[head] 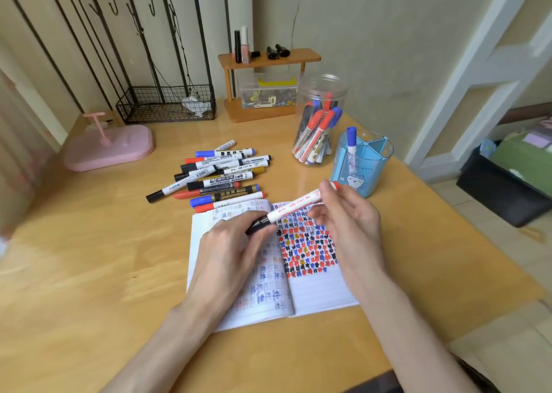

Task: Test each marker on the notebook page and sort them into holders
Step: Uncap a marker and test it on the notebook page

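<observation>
Red and blue marks crowd the notebook [316, 288] as we hold a white marker [295, 206] over it, left hand [230, 243] gripping its black end, right hand [349, 213] pinching the barrel; several fill the jar [319, 124], one the blue holder [367, 165], a pile [221, 174] awaits on the table [89, 258].

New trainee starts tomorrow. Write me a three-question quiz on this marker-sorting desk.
1. True or false: just one marker sticks up out of the blue holder.
2. Where does the loose marker pile lie? A) beyond the notebook B) on its open pages C) nearer the person than it
3. Fill in: the ___ hand grips the white marker's dark end.
Key: 1 true; 2 A; 3 left hand; the right hand holds its barrel.
</observation>
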Action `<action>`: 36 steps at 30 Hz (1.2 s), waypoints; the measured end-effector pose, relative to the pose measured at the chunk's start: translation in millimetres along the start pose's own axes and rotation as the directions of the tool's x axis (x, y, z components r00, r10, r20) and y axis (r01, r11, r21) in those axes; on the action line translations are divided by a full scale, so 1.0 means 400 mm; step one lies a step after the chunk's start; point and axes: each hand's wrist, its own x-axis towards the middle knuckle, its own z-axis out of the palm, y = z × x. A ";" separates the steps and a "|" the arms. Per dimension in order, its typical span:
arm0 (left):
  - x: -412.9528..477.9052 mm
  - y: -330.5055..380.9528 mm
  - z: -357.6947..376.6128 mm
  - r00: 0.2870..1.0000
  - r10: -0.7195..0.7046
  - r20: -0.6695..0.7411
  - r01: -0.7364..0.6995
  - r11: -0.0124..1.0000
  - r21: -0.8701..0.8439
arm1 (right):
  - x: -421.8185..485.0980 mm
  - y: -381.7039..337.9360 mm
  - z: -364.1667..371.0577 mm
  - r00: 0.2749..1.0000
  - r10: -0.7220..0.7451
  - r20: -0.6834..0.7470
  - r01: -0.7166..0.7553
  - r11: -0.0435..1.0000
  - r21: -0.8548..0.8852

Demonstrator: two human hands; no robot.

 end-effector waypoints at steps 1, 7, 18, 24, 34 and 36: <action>0.000 0.004 0.000 1.000 0.012 0.021 -0.012 1.000 -0.010 | -0.012 0.009 0.008 0.999 -0.001 0.036 0.003 0.999 -0.040; -0.004 0.024 -0.006 0.979 0.097 0.180 -0.092 0.995 -0.038 | -0.043 0.037 0.028 0.980 0.023 0.199 0.026 0.970 -0.240; -0.003 0.037 0.007 0.942 0.103 0.321 -0.047 0.983 -0.176 | -0.048 0.037 -0.022 0.968 0.007 0.249 0.037 0.984 -0.174; 0.002 0.039 0.008 0.907 0.079 0.414 0.083 0.930 -0.359 | -0.052 0.034 -0.034 0.960 -0.048 0.276 0.098 0.981 -0.171; 0.004 0.014 0.002 0.937 -0.030 0.349 0.214 0.838 -0.502 | -0.038 0.037 -0.106 0.993 0.008 0.122 0.024 0.965 -0.260; -0.005 0.013 0.008 0.931 -0.042 0.364 0.229 0.843 -0.487 | -0.046 0.043 -0.123 0.992 0.048 0.116 -0.009 0.949 -0.314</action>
